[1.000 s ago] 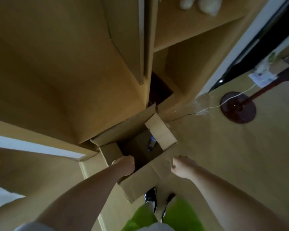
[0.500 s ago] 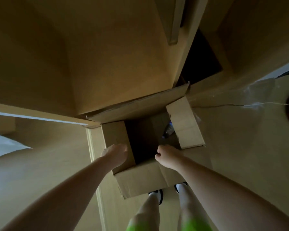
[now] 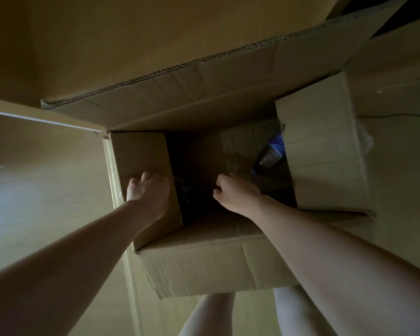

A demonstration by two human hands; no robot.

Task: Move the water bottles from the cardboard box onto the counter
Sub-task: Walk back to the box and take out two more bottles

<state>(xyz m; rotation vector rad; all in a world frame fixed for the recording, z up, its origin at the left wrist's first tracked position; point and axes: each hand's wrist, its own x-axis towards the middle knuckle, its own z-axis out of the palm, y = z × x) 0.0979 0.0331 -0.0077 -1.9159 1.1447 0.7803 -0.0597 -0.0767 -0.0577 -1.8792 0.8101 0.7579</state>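
Both hands have dropped from the flaps into the box [image 3: 204, 260] mouth. My left hand [image 3: 149, 194] and right hand [image 3: 235, 194] are loosely curled, empty. One bottle [image 3: 272, 151] lies inside, far right; reach next.

Pretty dim in here. Light wood floor [image 3: 398, 238] all around, and a tall wooden cabinet [image 3: 107, 44] looming up top.
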